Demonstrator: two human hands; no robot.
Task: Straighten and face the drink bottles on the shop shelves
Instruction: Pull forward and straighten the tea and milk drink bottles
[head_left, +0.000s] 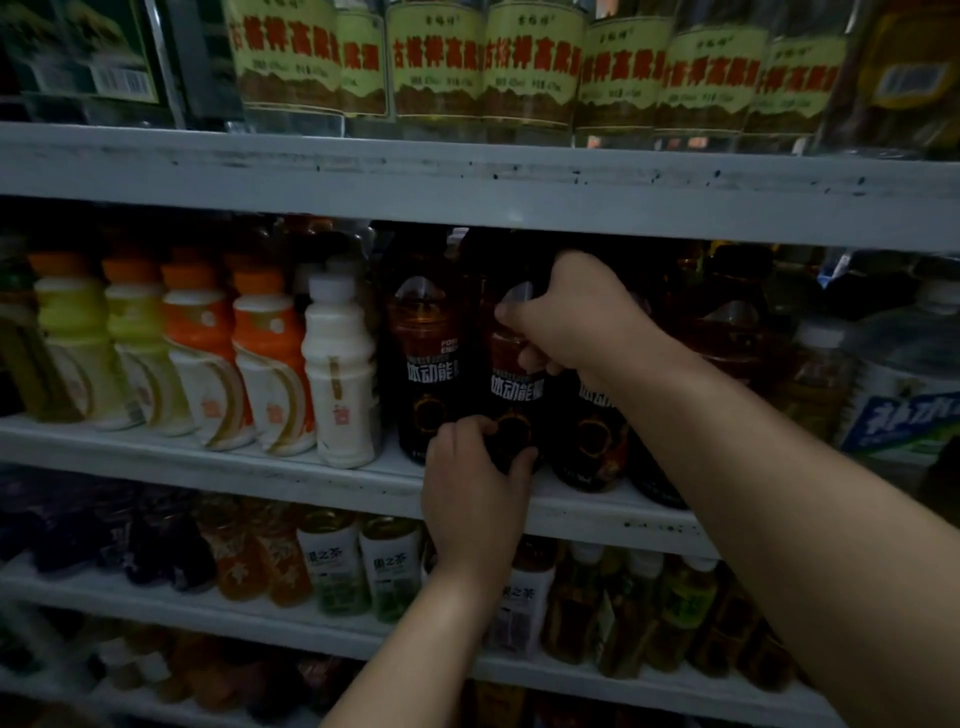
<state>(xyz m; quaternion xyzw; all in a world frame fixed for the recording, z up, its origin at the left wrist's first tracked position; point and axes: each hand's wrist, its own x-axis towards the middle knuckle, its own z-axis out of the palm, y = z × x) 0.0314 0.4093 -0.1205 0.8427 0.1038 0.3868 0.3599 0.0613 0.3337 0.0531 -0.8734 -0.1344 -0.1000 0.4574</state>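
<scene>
- The white shelving (467, 182) fills the view, with stock on every level.
- Clear glass bottles with yellow-green labels (436, 62) line the top shelf, packed side by side.
- A big water bottle (904, 374) stands at the far right of the middle shelf.
- Pale milky drinks (202, 358) with orange caps run along the left of that shelf, leaning slightly (the last, an all-white bottle (340, 374), stands nearest the dark ones).
- The dark drink bottle (514, 395) stands in the front row of the middle shelf between two like it, its white lettering facing out.
- The right hand (576, 317) is clamped round that bottle's shoulder.
- The left hand (478, 483) curls its fingers round the same bottle's base, at the shelf edge.
</scene>
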